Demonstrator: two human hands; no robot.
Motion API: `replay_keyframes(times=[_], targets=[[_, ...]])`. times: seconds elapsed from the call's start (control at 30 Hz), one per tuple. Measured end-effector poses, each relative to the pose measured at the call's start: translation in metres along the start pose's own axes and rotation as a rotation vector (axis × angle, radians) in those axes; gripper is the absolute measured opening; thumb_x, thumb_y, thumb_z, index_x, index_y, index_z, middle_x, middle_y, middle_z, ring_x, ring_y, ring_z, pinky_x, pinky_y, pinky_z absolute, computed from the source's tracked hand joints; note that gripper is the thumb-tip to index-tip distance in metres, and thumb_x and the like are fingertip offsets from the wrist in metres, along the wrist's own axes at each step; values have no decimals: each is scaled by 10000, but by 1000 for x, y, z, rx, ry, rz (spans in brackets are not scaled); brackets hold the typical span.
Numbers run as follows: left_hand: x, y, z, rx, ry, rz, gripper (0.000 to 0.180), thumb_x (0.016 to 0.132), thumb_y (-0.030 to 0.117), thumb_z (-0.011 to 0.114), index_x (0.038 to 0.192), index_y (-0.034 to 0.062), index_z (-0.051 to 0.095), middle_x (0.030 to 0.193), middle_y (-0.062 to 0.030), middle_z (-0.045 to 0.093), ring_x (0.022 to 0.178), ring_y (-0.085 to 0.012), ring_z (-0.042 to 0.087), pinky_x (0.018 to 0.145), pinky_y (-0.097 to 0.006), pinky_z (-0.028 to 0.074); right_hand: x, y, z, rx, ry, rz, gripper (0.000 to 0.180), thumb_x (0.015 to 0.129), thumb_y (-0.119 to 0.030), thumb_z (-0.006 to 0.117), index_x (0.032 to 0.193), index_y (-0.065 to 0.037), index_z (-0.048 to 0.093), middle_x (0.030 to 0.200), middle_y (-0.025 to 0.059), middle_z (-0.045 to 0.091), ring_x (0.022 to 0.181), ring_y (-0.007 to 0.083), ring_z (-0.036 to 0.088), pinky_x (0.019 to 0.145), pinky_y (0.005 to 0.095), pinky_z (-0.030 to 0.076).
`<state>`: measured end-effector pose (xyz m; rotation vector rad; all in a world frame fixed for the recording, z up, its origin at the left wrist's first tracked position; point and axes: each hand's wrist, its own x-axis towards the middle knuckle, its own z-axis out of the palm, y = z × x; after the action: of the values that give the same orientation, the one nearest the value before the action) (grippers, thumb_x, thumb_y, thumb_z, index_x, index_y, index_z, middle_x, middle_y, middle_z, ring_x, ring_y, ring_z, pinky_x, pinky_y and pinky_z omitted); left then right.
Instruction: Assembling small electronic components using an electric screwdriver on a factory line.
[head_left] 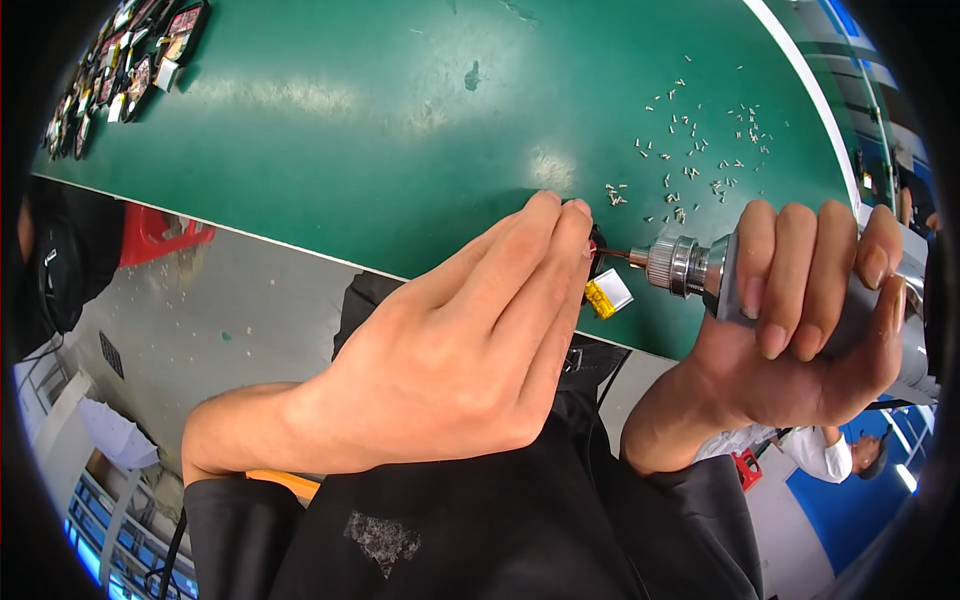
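Note:
My left hand (460, 350) reaches over the table's near edge with its fingers pressed together, gripping a small black device (598, 240) that they mostly hide. A silver battery pouch with yellow tape (612, 292) sticks out below those fingertips. My right hand (800, 320) is closed around a grey electric screwdriver (680, 266) with a knurled metal collar. Its thin bit points left and meets the device beside my left fingertips. Whether the tip sits in a screw is too small to tell.
Many small loose screws (690, 172) lie scattered on the green table (380, 130), to the right. Several black devices with batteries (130, 75) are heaped at the far left. A red stool (160, 235) stands beyond the near edge; a person in white (815, 455) is at the lower right.

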<state>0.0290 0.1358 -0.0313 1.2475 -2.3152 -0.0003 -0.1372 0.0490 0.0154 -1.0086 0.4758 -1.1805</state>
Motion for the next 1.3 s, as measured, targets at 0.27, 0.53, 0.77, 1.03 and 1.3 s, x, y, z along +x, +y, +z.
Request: replay_keyframes(times=[0.27, 0.53, 0.77, 1.03, 1.3], targets=[[0, 4, 0, 22, -24, 2, 283, 684, -20, 626, 938, -146, 631, 1030, -223, 634, 929, -325, 638, 704, -323, 565, -1, -5, -2, 22, -36, 10, 121, 874, -187, 507, 883, -71, 472, 495, -43, 393, 422, 60, 371, 527, 231, 317], [-1, 4, 1, -12, -20, -22, 301, 664, -26, 623, 935, -155, 626, 1032, -231, 630, 922, -334, 634, 719, -336, 567, 0, -5, -4, -6, -3, 3, 127, 865, -179, 513, 894, -66, 462, 499, -39, 394, 427, 60, 375, 532, 233, 319], [-1, 5, 4, -7, 19, -33, 326, 631, -43, 637, 936, -158, 626, 1015, -234, 632, 913, -338, 633, 726, -347, 568, 1, -4, -5, 9, -30, 45, 125, 865, -180, 508, 892, -68, 458, 490, -35, 402, 427, 65, 384, 537, 236, 324], [0, 4, 5, -8, 11, -27, 322, 636, -37, 639, 936, -154, 626, 1014, -231, 633, 909, -337, 635, 732, -345, 566, 5, -5, -6, -16, -64, 73, 120, 865, -184, 493, 880, -72, 453, 500, -27, 403, 419, 76, 375, 535, 244, 326], [1, 8, 6, -28, 43, -37, 308, 649, -37, 635, 933, -155, 625, 999, -227, 637, 901, -332, 636, 722, -344, 568, 1, -11, -7, -9, -79, 79, 126, 860, -182, 497, 887, -68, 450, 504, -25, 394, 423, 75, 373, 530, 246, 318]])
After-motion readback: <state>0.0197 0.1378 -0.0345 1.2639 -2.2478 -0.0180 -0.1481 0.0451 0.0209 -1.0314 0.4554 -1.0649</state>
